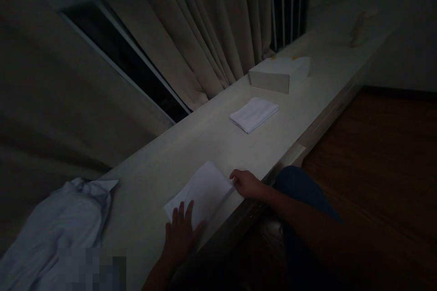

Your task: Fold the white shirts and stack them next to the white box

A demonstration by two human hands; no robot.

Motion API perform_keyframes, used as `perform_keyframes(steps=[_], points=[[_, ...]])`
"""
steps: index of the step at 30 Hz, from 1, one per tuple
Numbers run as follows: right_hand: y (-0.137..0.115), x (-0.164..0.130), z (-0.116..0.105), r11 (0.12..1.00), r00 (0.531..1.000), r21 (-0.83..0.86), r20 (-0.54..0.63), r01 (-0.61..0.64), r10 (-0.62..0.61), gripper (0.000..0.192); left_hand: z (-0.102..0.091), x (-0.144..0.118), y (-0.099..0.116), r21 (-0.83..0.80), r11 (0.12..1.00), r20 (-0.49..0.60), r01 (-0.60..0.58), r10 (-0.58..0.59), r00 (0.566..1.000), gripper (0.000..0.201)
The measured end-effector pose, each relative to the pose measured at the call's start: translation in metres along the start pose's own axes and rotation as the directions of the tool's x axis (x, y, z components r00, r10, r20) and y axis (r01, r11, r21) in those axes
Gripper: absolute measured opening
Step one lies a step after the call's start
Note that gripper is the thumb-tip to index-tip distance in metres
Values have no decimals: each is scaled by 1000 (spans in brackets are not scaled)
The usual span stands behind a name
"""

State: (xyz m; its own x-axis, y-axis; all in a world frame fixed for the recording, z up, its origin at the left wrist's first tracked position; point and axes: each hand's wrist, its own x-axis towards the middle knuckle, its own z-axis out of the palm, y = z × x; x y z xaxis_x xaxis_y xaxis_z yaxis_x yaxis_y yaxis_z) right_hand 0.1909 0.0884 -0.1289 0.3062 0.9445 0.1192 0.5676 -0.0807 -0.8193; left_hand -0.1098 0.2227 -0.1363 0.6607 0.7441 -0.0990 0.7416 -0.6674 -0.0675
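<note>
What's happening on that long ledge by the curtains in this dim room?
A person presses both hands on a flat folded white cloth at the near edge of the long pale ledge: left hand flat on it, right hand at its corner. Farther along lie another small folded white cloth and a pale rectangular box; a crumpled light shirt lies left.

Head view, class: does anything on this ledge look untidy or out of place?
Yes: a pale shirt lies crumpled at the ledge's near left end, while the cloth under both hands and the one beyond lie folded flat.
</note>
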Motion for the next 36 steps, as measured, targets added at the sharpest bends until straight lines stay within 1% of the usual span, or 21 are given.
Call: perform_keyframes(steps=[3,4,7,8,10,13,15,17,19,22,25,28,30,32,34,36], points=[[-2,2,-4,998,999,45,-38,-33,35,24,-8,7,0,43,999,60,0,-2,998,83],[-3,2,-4,998,999,47,-36,-39,40,25,-11,9,0,54,999,74,-2,-2,997,85],[-7,1,-1,1000,1000,-9,-9,-21,21,46,-14,12,2,48,999,102,-4,-1,995,88],[-8,1,1,999,1000,-48,-4,-16,16,49,-14,11,3,34,999,101,0,-3,995,87],[-10,1,6,990,1000,-139,-2,-27,28,48,-9,8,4,-4,1000,76,1,-1,997,83],[-14,4,13,962,997,-262,-13,-76,76,41,0,1,5,-44,999,-15,-8,7,1000,80],[-17,6,15,947,994,-303,-17,-109,109,40,4,-4,7,-51,999,-76,-15,11,997,79],[-20,7,14,940,991,-314,-16,-130,132,44,7,-7,9,-50,999,-127,-21,14,992,77],[-22,6,13,942,995,-323,-13,-93,94,51,8,-9,9,-51,998,-165,-31,22,986,76],[-26,0,12,938,998,-340,5,60,-62,55,10,-9,7,-60,997,-198,-48,35,980,76],[-36,-5,16,909,975,-361,9,209,-221,50,11,-7,2,-71,994,-196,-83,68,978,77],[-49,2,25,863,943,-410,-21,295,-332,52,10,-4,2,-77,986,-184,-148,132,974,76],[-54,11,34,840,935,-449,-28,304,-353,57,8,-2,5,-71,978,-182,-195,179,967,76],[-53,21,43,831,943,-477,-8,288,-332,63,8,-1,8,-56,971,-186,-233,219,958,77],[-46,28,51,826,956,-499,20,262,-291,66,8,-1,9,-37,969,-191,-243,232,954,79],[-38,31,57,815,962,-522,39,250,-270,68,7,-3,10,-16,974,-182,-227,220,958,80]])
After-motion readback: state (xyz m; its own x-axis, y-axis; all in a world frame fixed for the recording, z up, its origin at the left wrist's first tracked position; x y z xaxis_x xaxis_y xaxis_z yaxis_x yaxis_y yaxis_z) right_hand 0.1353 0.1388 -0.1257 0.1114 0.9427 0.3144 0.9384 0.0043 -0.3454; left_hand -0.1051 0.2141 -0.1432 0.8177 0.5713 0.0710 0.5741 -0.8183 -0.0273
